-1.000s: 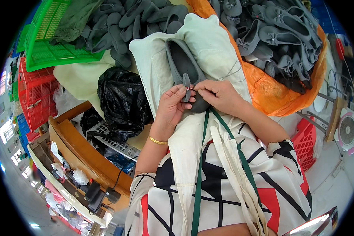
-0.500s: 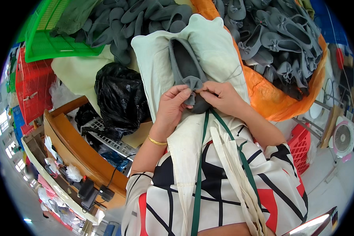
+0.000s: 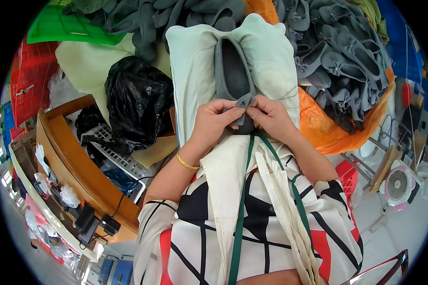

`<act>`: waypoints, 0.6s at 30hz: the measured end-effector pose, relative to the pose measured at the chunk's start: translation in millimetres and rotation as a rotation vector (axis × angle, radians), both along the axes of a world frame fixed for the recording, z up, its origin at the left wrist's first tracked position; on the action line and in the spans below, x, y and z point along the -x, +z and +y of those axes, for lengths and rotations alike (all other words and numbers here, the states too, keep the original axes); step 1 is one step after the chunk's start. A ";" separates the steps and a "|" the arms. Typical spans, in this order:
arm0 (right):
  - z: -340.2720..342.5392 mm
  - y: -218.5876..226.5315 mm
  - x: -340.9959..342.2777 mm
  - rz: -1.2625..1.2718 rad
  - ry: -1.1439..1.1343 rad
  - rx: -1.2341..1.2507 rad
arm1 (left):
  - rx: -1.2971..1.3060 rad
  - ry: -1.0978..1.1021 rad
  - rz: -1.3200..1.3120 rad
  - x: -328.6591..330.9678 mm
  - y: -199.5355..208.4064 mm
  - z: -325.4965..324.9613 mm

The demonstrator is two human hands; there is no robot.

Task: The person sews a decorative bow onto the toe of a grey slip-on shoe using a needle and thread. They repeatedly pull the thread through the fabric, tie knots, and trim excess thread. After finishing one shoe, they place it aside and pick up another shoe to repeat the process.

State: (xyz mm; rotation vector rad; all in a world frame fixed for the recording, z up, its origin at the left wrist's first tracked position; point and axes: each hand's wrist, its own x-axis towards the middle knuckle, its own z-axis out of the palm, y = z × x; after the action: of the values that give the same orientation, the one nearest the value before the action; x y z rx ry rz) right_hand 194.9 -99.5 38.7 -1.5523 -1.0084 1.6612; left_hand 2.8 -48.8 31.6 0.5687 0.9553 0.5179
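A grey slip-on shoe (image 3: 219,71) lies on a pale cushion (image 3: 276,61) in front of me, its toe pointing toward my body. At the toe sits a grey fabric bow (image 3: 244,100). My left hand (image 3: 210,121) is closed, pinching the bow between thumb and fingers. Right beside it, my right hand (image 3: 273,118) is closed too, thumb and forefinger pressed together at the bow's edge. What those fingertips hold is too small to make out. A thin dark thread (image 3: 290,95) loops over the cushion beside my right hand.
Grey shoes with bows (image 3: 345,64) fill an orange sack (image 3: 318,123) at the far right. More grey shoes (image 3: 147,28) are heaped at the far left, near a green basket (image 3: 71,28). A black plastic bag (image 3: 138,99) and a wooden desk (image 3: 81,166) stand left; a fan (image 3: 398,185) right.
The bow has been turned and folded up between my fingers, and both hands have drawn closer together. The whole view has shifted slightly; the shoe stays on the cushion.
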 end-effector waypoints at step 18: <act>2.2 -8.4 -13.6 0.181 0.058 -0.035 | -0.031 0.093 -0.083 -1.9 -10.2 -8.2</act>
State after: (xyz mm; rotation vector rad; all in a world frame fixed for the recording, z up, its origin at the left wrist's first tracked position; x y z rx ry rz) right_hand 208.5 -97.2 30.3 -1.3348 -0.9897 1.7785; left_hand 4.7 -57.0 21.4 0.5282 0.8993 0.6354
